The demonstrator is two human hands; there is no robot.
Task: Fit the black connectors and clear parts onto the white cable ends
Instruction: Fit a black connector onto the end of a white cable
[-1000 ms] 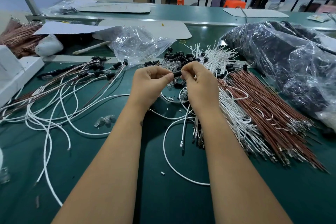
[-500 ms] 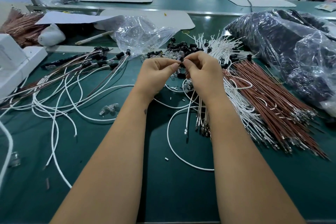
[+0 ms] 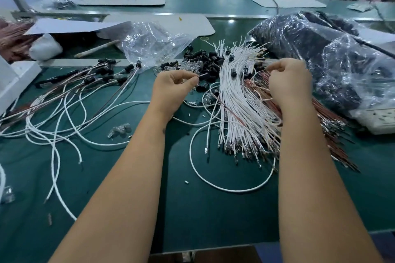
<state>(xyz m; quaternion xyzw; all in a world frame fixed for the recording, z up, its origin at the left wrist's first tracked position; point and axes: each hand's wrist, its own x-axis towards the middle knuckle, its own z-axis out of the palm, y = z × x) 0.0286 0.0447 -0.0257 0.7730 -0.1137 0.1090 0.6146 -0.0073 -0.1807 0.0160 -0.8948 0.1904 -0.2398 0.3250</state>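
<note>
- Two bare hands work over a green bench [image 3: 213, 209], well apart from each other.
- Left hand [image 3: 173, 89] hovers just in front of the connector pile [image 3: 205, 62], thumb and forefinger pinched together on something small and dark at the tips; what it is cannot be told.
- Right hand [image 3: 288, 81] sits over the far end of the white cable bundle [image 3: 239, 104], fingers curled and pinching thin cable ends between thumb and forefinger.
- White cables fan from near the hands toward the viewer, their metal-tipped ends lying in a row on the bench.
- Brown wires [image 3: 333, 126] lie beside the white bundle on its right, partly under the right wrist.
- Clear parts [image 3: 190, 64] are heaped against the black connectors, just past the left fingertips.
- Finished leads [image 3: 102, 74] with black connectors fitted spread to the left, their white tails looping across the bench.
- One long white cable [image 3: 213, 183] curves in a loop between the forearms.
- A few clear parts [image 3: 119, 130] lie loose left of the left forearm.
- Crumpled clear bag [image 3: 154, 42] rests behind the pile; a big dark bag [image 3: 320, 53] fills the right side.
</note>
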